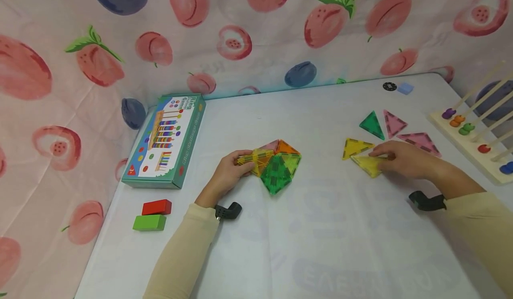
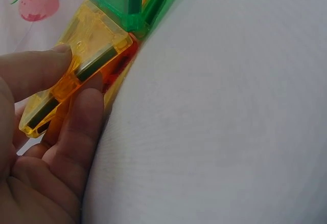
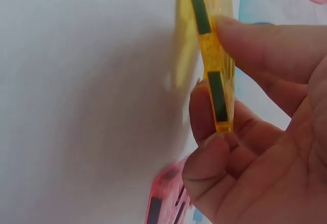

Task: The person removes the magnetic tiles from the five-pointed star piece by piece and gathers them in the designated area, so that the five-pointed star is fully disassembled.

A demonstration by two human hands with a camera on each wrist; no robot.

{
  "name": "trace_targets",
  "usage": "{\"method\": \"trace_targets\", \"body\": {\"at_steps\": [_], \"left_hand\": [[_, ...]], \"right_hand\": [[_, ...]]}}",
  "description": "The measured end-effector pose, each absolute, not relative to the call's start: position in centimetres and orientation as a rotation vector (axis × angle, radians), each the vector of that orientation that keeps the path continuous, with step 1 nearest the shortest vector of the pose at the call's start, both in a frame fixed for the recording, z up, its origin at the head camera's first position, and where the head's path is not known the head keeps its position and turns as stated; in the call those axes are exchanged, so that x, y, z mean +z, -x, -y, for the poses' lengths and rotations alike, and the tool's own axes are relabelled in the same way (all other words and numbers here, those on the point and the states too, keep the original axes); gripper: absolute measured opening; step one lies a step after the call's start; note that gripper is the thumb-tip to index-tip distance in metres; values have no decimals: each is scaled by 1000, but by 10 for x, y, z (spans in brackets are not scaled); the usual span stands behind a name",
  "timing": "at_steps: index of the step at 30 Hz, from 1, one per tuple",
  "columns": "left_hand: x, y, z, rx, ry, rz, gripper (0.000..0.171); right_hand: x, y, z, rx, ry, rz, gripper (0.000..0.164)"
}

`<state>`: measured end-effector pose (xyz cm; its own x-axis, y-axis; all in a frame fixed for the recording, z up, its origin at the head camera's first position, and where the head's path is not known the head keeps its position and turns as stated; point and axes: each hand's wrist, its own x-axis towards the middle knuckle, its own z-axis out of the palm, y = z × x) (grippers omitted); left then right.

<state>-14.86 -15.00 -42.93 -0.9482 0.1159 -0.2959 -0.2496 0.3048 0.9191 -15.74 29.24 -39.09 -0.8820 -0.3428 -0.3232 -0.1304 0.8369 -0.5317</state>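
Note:
My left hand [image 1: 227,173] pinches a yellow magnetic tile [image 2: 84,55] between thumb and fingers. It is tilted over the left side of a cluster of joined triangular tiles, where green tiles [image 1: 276,176], an orange tile [image 1: 287,148] and a yellow-green tile [image 1: 291,161] show. In the right wrist view, thumb and fingers of my right hand [image 3: 276,96] grip another yellow triangular tile [image 3: 214,55] by its edges, raised off the table. Beside that hand lie a loose yellow tile [image 1: 356,147], a green tile [image 1: 372,125] and two pink tiles [image 1: 394,123].
A green game box [image 1: 164,141] lies at the left, with a red block [image 1: 156,207] and a green block [image 1: 149,222] in front. A wooden peg stand [image 1: 473,143] with coloured rings is at the right. A black disc [image 1: 389,86] and blue square [image 1: 405,88] lie far right.

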Motion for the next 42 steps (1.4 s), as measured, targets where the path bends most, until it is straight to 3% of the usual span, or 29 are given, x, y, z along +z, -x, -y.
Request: {"method": "trace_targets", "body": {"at_steps": [16, 25, 33, 42], "left_hand": [[-429, 150, 151, 1652, 151, -2273, 39], [-428, 147, 149, 1662, 159, -2276, 36], [-427, 146, 148, 1678, 166, -2259, 36], [-427, 146, 149, 1669, 164, -2284, 35]], "right_hand": [[-367, 146, -289, -855, 172, -2852, 51], [-374, 141, -204, -975, 583, -2672, 40], [-391, 127, -127, -1089, 787, -2349, 42], [-395, 124, -103, -1153, 596, -2342, 44]]}}
